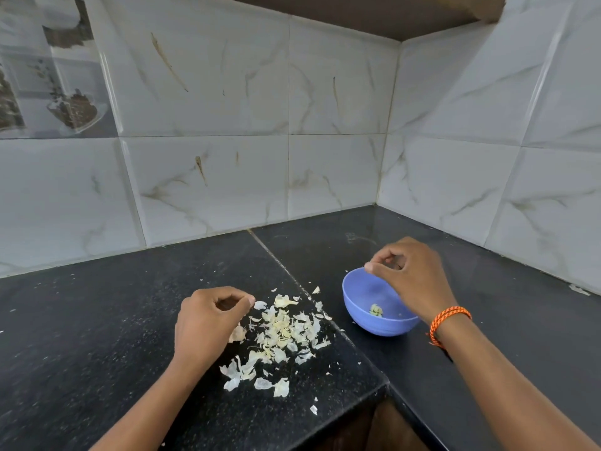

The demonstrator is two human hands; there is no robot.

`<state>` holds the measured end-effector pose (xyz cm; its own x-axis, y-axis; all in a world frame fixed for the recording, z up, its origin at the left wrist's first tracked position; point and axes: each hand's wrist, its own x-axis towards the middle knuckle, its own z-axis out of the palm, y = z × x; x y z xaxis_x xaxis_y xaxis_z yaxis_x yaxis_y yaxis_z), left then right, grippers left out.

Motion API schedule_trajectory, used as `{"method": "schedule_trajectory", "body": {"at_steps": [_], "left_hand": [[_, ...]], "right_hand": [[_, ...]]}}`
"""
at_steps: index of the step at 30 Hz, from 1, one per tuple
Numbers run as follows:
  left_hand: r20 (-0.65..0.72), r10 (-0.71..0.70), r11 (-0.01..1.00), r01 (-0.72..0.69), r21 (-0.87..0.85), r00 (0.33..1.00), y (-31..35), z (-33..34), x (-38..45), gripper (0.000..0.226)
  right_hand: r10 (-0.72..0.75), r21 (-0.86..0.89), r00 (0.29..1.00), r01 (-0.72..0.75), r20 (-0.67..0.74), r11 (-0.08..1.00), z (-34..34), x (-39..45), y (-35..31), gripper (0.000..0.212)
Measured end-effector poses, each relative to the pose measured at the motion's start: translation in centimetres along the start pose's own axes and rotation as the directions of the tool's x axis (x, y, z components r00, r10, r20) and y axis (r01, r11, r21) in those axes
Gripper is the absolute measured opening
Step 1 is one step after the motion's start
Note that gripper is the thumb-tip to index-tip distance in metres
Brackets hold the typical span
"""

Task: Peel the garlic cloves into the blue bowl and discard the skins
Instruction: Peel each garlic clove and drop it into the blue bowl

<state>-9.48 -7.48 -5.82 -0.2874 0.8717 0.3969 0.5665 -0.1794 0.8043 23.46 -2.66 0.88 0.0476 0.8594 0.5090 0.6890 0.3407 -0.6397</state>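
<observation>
The blue bowl (357,289) stands on the black counter right of centre, with a few peeled garlic cloves (376,310) at its bottom. My right hand (413,275) hovers over the bowl's far rim, its fingers curled and thumb meeting forefinger, and I see nothing in it. A pile of pale garlic skins (286,327) lies scattered on the counter left of the bowl. My left hand (208,320) rests at the pile's left edge. Its thumb and forefinger pinch together on a small garlic skin (260,305).
The black granite counter (97,336) fills a corner between white marble-patterned wall tiles (211,177). The counter's front edge (357,405) drops off just below the skins. An orange braided band (447,317) circles my right wrist.
</observation>
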Motion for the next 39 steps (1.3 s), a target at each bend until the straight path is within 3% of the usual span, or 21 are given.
{"method": "schedule_trajectory", "body": {"at_steps": [5,9,11,13,17,20,24,30,36,39], "left_hand": [[-0.017,-0.02,0.999,0.02,0.03,1.0,-0.1,-0.3,0.0,0.018],[-0.003,-0.005,0.998,0.006,0.068,1.0,-0.3,-0.7,0.6,0.022],[0.054,-0.002,0.997,-0.002,0.075,0.999,-0.5,-1.1,1.1,0.017],[0.129,0.021,0.996,-0.033,0.089,0.991,-1.2,-1.4,1.6,0.016],[0.334,0.085,0.984,-0.132,0.119,0.939,-2.2,-1.9,2.3,0.04],[0.422,0.116,0.979,-0.175,0.102,0.899,-2.0,-2.0,2.4,0.039],[0.441,0.116,0.976,-0.185,0.116,0.89,-2.3,-1.6,2.1,0.037],[0.441,0.097,0.97,-0.183,0.157,0.892,-3.0,-1.3,2.2,0.029],[0.537,0.069,0.974,-0.172,0.145,0.841,-3.1,-2.4,2.9,0.016],[0.592,0.033,0.985,-0.125,0.115,0.805,-3.0,-3.0,3.2,0.023]], "right_hand": [[-0.057,-0.026,0.998,0.058,0.032,0.998,0.3,0.3,-0.4,0.024],[-0.145,0.078,0.989,0.143,0.019,0.987,1.8,-0.8,-3.0,0.019],[-0.218,0.115,0.971,0.206,0.098,0.972,3.2,-2.1,-4.5,0.015],[-0.283,0.113,0.922,0.262,0.262,0.958,4.8,-3.5,-5.6,0.014],[-0.321,0.114,0.772,0.311,0.549,0.944,7.9,-5.8,-6.6,0.017],[-0.363,0.082,0.688,0.405,0.628,0.91,10.2,-7.2,-6.9,0.022],[-0.369,0.07,0.626,0.449,0.687,0.891,12.7,-8.7,-6.9,0.032],[-0.349,0.037,0.671,0.432,0.654,0.901,14.0,-7.5,-7.0,0.019],[-0.283,0.087,0.845,0.275,0.454,0.958,12.0,-4.8,-6.7,0.025],[-0.233,0.066,0.866,0.228,0.442,0.971,11.3,-4.1,-5.9,0.027]]}}
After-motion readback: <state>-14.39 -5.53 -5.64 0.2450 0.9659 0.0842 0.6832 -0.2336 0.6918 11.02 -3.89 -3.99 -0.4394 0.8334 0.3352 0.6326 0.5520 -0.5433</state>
